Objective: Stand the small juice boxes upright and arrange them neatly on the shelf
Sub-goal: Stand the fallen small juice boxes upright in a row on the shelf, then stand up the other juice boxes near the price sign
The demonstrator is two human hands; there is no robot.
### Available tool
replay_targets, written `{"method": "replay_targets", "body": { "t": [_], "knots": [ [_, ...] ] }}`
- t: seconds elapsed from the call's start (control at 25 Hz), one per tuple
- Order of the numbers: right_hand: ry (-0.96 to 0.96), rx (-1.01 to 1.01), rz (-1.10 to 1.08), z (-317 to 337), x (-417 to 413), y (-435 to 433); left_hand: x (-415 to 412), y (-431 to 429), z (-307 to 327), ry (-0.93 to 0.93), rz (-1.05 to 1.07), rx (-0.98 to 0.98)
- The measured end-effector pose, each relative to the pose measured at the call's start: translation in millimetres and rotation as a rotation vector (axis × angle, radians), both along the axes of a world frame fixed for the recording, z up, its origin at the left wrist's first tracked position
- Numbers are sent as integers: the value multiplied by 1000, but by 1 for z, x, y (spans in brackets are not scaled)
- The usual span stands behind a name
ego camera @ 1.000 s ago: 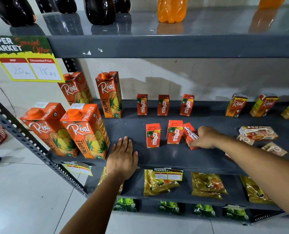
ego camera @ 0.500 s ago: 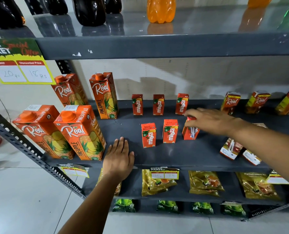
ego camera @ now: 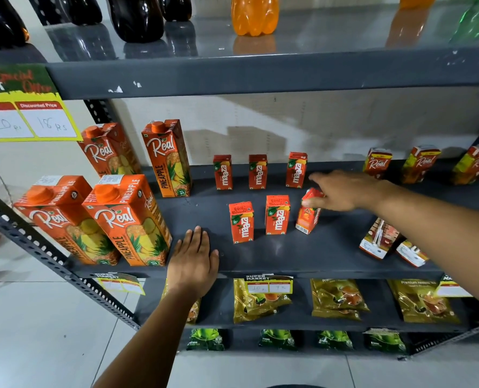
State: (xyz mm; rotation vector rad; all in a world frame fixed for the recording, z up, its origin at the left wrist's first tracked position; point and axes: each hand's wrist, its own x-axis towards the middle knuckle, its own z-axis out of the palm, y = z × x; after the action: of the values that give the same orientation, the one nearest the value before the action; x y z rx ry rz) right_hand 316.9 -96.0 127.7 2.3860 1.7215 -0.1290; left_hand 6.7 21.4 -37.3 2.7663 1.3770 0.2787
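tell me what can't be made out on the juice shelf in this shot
- Head view: the right hand covers the top of the tilted small juice box, so the grip is unclear.
- The fallen boxes at right are partly behind the right forearm; their count is uncertain.
- The sale sign is cut by the left edge.
- The lower shelf's price tag is too small to read.

The dark grey metal shelf [ego camera: 260, 256] carries six small red Maaza juice boxes [ego camera: 241, 222], four tall orange Real pineapple cartons [ego camera: 129, 219], three small upright Real boxes [ego camera: 377, 163] and two toppled small boxes [ego camera: 378, 239].
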Motion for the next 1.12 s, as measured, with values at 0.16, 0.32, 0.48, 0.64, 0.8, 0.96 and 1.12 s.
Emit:
{"method": "replay_targets", "body": {
  "t": [0.16,0.32,0.48,0.64,0.8,0.96,1.12],
  "knots": [
    [127,14,-208,-6,-14,8,1,1,-1,2,-2,-12],
    [26,31,-314,-6,-25,9,-2,2,-2,2,-13,-8],
    [65,140,-357,7,0,-6,-4,5,-3,11,-45,-22],
    [157,241,-392,17,52,-52,-13,0,0,-155,-66,-5],
    [187,214,-493,3,106,-113,2,-60,7,-378,-204,87],
    [258,150,-457,-6,160,-146,90,-148,7,-316,-491,92],
    [254,152,-315,-23,195,-169,189,-186,10,-171,-370,124]
  ]
}}
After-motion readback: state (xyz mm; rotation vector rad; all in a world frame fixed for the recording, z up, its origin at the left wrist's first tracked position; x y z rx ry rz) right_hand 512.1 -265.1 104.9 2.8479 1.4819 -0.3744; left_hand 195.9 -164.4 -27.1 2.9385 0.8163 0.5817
